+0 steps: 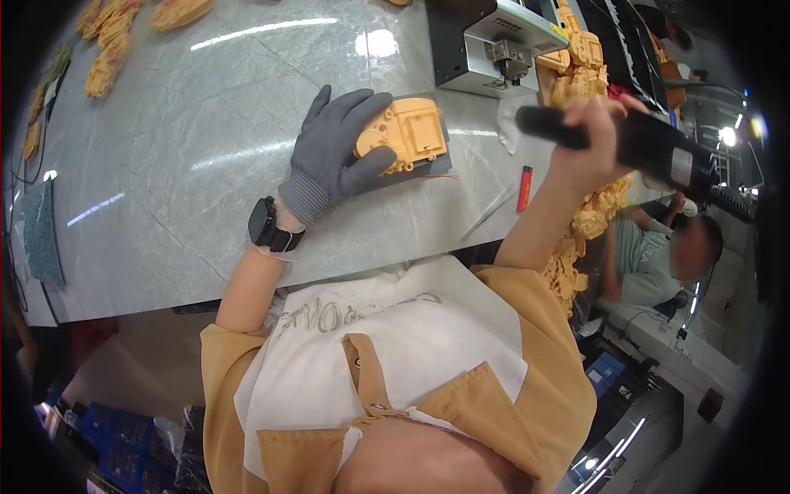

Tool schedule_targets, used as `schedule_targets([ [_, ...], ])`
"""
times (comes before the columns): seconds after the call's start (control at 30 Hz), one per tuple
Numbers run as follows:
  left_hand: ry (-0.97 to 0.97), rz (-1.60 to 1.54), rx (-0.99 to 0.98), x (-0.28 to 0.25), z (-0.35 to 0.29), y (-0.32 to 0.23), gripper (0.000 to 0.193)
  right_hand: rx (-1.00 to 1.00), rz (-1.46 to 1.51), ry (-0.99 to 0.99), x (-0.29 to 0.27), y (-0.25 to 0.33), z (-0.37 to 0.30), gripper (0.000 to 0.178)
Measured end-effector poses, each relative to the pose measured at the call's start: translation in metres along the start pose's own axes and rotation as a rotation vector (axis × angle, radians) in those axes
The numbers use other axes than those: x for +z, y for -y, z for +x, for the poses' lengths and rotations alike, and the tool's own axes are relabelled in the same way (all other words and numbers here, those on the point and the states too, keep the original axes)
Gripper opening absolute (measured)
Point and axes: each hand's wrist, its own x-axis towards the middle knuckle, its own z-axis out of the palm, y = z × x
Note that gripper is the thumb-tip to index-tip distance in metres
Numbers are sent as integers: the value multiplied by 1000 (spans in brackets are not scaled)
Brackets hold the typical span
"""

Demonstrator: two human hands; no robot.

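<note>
That yellow housing (pixel 405 132) under your left hand (pixel 333 156) looks like a hard moulded plastic shell, so I'd guess it's light and stiff, a bit slick on the smooth faces, with small tabs and bosses that could snap if you lean on them. It sits on a dark mat (pixel 436 169) on the grey table (pixel 164 181), about mid-table, and your gloved fingers are spread and laid over its left end, pressing it flat. Holding it by the broad body, not the round lug, seems the safer bet. Your right hand (pixel 597 136) is bare and closed around a black driver (pixel 634 144) held up to the right. No real bins here; loose yellow parts (pixel 580 62) are just heaped far right and far left.
</note>
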Motion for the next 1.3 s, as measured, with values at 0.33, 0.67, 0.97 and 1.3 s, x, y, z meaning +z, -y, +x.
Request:
schedule_targets([
  [0.33,-45,-64,24,0,4,-4,61,141,-161,76,2,-41,39,26],
  [0.67,-43,-85,50,3,7,-2,62,-14,56,-201,-20,-27,42,31],
  [0.97,-43,-126,42,6,5,-1,60,-76,-47,-179,-14,-43,43,26],
  [1.3,-49,-147,18,7,5,-4,60,33,-101,-327,-3,-31,40,15],
])
